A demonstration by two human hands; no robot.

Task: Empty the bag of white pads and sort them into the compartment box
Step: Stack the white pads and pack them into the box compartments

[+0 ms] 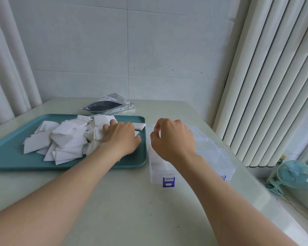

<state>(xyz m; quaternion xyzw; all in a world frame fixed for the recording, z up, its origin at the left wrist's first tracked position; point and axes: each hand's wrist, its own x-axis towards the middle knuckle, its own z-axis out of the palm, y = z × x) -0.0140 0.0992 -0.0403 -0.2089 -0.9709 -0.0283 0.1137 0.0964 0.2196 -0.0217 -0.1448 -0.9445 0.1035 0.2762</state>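
Since the table (124, 201) carries the teal tray (11, 148) on the left w/ the clear compartment box (219, 162) just beside its right rim, I read the transfer as running left to right. White pads (66, 139) lie heaped on the tray. The bag (110, 104) lies behind it, prob. emptied. Left hand (122, 137) is nearer the heap, fingers curled into its right edge, grasping pads. Right hand (172, 137) hovers over the box's left side, fingers curled; can't tell if it holds anything.
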